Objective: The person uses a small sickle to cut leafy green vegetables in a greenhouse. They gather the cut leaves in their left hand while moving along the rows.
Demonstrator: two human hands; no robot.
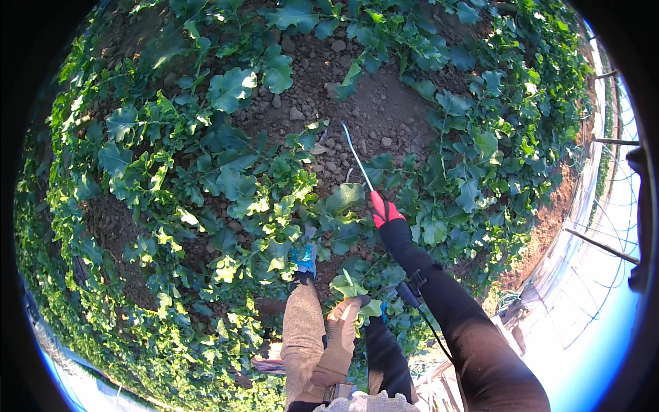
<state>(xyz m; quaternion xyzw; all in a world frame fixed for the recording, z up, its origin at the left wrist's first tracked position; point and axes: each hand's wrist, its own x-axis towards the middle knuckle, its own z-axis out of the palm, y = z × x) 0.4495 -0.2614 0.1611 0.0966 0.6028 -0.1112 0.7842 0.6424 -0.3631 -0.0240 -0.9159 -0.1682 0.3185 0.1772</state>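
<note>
My right hand (389, 214), in a red and black glove, grips the red handle of a long, narrow, slightly curved blade (356, 153), a knife or slim sickle. The blade points away from me, over bare soil between leafy plants. Close to my body, my left hand (346, 311) wears a brownish glove and is closed around several cut green leaves (349, 284). Broad lobed leaves of a low brassica-like plant (342, 198) stand just left of the blade handle. Where the blade's tip sits relative to the ground, I cannot tell.
Dense leafy crop (237, 180) surrounds a patch of cloddy soil (386, 113). My blue shoe (307, 259) is among the leaves. Along the right lie plastic sheeting (553, 288), dark rods (602, 246) and a coil of green cord (507, 299). A cable (435, 332) hangs by my right forearm.
</note>
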